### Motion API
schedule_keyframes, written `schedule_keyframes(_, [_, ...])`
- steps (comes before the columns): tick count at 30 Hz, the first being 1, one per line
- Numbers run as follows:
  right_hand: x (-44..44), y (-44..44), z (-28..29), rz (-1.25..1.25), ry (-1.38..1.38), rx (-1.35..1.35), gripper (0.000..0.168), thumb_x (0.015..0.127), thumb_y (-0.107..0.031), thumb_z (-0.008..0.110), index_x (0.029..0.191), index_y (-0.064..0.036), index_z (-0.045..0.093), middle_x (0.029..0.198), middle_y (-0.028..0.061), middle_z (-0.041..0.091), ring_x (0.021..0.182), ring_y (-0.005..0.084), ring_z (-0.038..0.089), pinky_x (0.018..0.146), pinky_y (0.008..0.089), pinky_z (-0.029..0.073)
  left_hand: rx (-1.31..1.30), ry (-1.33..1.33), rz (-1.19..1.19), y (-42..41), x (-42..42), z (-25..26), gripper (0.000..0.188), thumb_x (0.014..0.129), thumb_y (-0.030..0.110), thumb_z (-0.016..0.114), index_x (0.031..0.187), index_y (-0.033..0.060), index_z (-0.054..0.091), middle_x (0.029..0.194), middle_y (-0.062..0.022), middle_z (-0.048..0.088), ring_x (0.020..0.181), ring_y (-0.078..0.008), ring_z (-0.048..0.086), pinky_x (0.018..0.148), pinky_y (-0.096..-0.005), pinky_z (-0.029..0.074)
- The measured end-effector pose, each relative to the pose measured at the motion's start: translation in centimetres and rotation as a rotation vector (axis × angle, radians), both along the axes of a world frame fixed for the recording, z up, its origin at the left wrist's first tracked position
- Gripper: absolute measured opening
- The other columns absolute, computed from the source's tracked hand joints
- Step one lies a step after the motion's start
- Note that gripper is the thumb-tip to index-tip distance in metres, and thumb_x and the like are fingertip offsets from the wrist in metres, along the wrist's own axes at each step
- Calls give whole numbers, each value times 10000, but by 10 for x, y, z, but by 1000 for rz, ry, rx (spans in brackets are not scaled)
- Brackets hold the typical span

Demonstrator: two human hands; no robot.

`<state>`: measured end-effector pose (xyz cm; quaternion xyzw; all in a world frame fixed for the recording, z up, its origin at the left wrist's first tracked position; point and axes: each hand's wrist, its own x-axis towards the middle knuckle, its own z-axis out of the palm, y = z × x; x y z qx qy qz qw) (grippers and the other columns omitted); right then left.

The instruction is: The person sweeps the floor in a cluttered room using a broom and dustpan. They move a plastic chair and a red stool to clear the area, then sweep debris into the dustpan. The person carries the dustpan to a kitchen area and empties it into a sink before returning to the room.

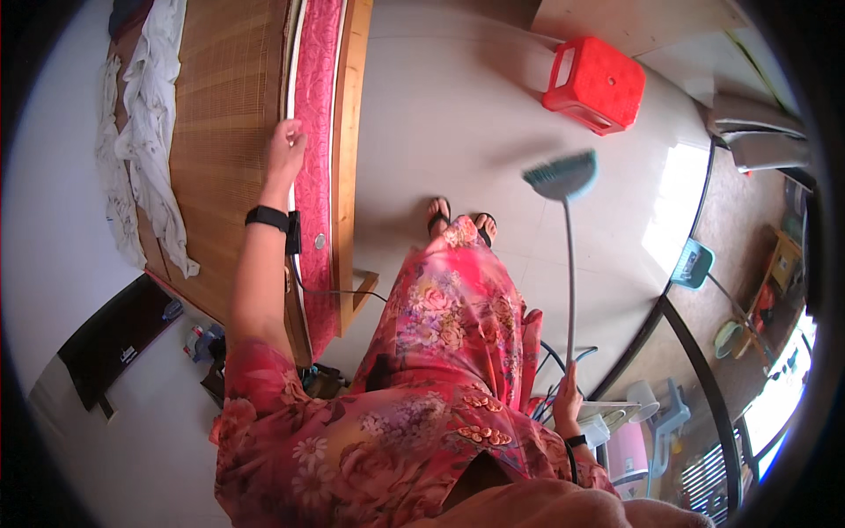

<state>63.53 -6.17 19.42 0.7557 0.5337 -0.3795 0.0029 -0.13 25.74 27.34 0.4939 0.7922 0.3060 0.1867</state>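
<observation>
My right hand (568, 400), at the lower right, is closed around the grey handle of a broom (570, 284). The broom's teal head, with dark green bristles, is at the far end of the handle, over the pale floor and blurred at its edges. My left hand (288, 148) is over the near edge of a bed, its fingers curled, and I see nothing held in it. Beneath it are a woven bamboo mat (221, 132) and a pink patterned mattress side (319, 86). A small round disc (320, 241) lies against the pink side.
A red plastic stool (604, 86) stands on the floor beyond the broom. The bed's wooden rail (350, 132) runs along my left. White crumpled cloth (152, 125) lies on the mat. A light-blue dustpan (693, 264) is by the dark door track, and a dark cable (337, 291) crosses the bed's side.
</observation>
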Motion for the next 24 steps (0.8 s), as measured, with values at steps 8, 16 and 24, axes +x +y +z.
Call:
schedule_keyframes(8, [-120,216,-43,575,8,103,478,855,-207,434,1303,-269,281,686,169,569,629,355,552,549,466,424,29,335,14,90,-24,23,514,730,271,621,1137,9,446,1126,-180,481,1029,-313,477,864,-370,393])
schedule_keyframes(16, [-341,375,-50,955,19,124,504,814,-107,395,1255,-339,321,795,145,603,715,302,604,580,401,479,-124,431,69,157,-41,29,944,683,641,517,1349,86,145,1360,-286,75,1266,-416,104,1020,-441,190])
schedule_keyframes(24, [-269,396,-58,568,4,6,448,866,-231,416,1275,-360,286,740,191,581,688,367,569,573,470,424,-259,720,130,171,-17,6,905,730,695,344,1356,86,107,1396,-202,73,1277,-408,35,1010,-541,39])
